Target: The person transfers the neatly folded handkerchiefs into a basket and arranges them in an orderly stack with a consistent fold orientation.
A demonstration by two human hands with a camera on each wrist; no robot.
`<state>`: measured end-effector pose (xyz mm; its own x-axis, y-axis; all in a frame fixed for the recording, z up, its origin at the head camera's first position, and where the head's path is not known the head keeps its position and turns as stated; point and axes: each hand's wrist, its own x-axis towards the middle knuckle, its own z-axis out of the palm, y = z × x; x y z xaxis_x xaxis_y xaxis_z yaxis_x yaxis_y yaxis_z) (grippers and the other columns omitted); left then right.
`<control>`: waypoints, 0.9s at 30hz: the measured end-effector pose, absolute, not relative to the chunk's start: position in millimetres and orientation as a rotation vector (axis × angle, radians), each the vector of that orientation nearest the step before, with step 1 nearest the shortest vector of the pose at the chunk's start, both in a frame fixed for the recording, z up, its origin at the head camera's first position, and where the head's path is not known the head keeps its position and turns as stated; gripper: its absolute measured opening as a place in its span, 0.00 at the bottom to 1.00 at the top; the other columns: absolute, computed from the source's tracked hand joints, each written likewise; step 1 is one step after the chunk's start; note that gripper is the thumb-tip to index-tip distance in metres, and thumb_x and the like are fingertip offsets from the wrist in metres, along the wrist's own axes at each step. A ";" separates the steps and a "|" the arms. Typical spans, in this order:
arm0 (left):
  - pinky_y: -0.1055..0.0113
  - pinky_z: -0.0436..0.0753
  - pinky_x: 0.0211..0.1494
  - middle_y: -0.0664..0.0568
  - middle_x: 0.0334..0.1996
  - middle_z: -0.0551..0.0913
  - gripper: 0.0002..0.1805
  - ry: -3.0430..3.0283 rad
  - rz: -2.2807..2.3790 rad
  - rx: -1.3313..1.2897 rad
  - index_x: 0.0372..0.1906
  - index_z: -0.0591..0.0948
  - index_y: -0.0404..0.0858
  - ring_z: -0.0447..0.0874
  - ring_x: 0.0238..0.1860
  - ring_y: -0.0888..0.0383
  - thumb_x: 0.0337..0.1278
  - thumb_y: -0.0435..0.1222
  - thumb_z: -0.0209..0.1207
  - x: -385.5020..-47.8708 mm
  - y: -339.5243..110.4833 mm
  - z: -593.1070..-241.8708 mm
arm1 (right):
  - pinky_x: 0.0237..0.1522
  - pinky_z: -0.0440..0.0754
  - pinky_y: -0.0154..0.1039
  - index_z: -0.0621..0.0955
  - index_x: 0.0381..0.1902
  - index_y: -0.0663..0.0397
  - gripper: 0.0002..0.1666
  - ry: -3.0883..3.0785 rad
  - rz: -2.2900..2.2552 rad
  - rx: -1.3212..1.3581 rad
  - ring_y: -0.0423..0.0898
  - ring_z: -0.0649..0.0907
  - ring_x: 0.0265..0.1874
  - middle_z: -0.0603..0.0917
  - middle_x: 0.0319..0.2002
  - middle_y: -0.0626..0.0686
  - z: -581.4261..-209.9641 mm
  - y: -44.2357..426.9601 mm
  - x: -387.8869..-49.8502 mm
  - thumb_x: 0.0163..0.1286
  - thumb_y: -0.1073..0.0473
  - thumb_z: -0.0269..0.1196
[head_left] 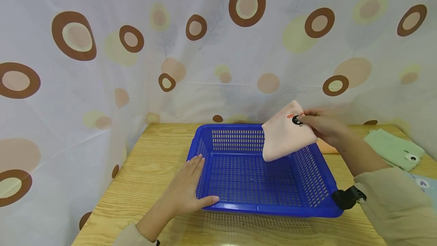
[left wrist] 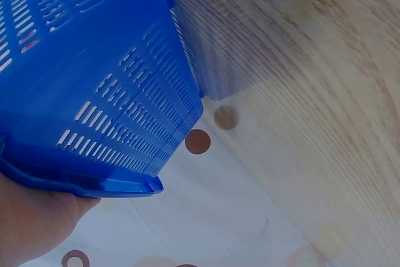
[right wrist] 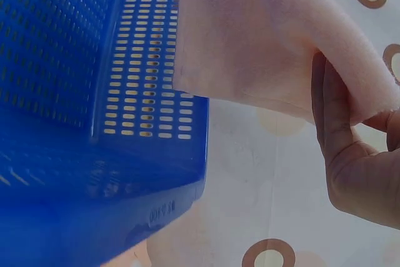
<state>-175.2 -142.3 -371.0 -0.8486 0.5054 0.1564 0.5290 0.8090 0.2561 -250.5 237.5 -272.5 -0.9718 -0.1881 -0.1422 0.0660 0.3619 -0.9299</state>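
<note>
A folded pale pink towel (head_left: pixel 285 136) with a black embroidered eye hangs over the right back part of a blue plastic basket (head_left: pixel 266 210). My right hand (head_left: pixel 322 126) pinches the towel by its right edge, thumb on the front face and fingers behind. In the right wrist view, the fingers (right wrist: pixel 331 101) curl under the towel's fold (right wrist: pixel 250 42). At the basket's front left corner rests my left hand (head_left: pixel 186 191); its fingers lie fairly straight on the left rim and the thumb on the front rim. The left wrist view shows that hand (left wrist: pixel 37 223) against the rim.
Right of the basket lie a green towel (head_left: pixel 392 149) with an eye, a light blue one (head_left: pixel 425 183) and a partly hidden orange cloth (head_left: pixel 326 147). The wooden table (head_left: pixel 153 155) meets a patterned curtain (head_left: pixel 205 101) at the back and left.
</note>
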 end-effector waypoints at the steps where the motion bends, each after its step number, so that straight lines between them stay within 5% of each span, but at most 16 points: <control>1: 0.51 0.50 0.75 0.38 0.72 0.51 0.57 -2.914 -0.448 -0.833 0.71 0.51 0.29 0.46 0.74 0.45 0.48 0.67 0.50 -175.2 -142.2 -371.0 | 0.35 0.80 0.29 0.65 0.55 0.66 0.21 2.404 -1.650 -0.106 0.31 0.78 0.31 0.76 0.32 0.35 -272.1 235.7 -250.0 0.73 0.54 0.47; 8: 0.51 0.49 0.76 0.39 0.73 0.50 0.56 -2.927 -0.456 -0.829 0.71 0.50 0.30 0.45 0.74 0.46 0.48 0.67 0.50 -175.0 -141.9 -370.7 | 0.36 0.81 0.29 0.63 0.58 0.72 0.26 2.374 -1.684 -0.106 0.32 0.79 0.31 0.76 0.33 0.37 -274.4 224.0 -251.5 0.73 0.55 0.48; 17: 0.50 0.50 0.75 0.39 0.72 0.51 0.56 -2.933 -0.447 -0.825 0.71 0.51 0.30 0.46 0.74 0.45 0.48 0.67 0.50 -175.5 -141.9 -372.1 | 0.32 0.80 0.30 0.71 0.44 0.57 0.08 2.253 -1.766 -0.133 0.33 0.79 0.27 0.77 0.29 0.38 -279.8 204.0 -254.2 0.71 0.59 0.50; 27: 0.51 0.49 0.75 0.39 0.73 0.50 0.57 -2.933 -0.479 -0.802 0.71 0.51 0.31 0.45 0.74 0.46 0.47 0.67 0.51 -175.0 -141.8 -371.2 | 0.32 0.80 0.28 0.65 0.55 0.69 0.21 2.217 -1.769 -0.130 0.33 0.79 0.28 0.77 0.29 0.38 -283.4 176.8 -253.9 0.71 0.60 0.49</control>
<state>-175.0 -141.8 -371.2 -0.8624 0.4863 0.1409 0.5059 0.8161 0.2796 -253.9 176.8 -283.4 -0.9507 -0.2551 -0.1765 0.1154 0.2372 -0.9646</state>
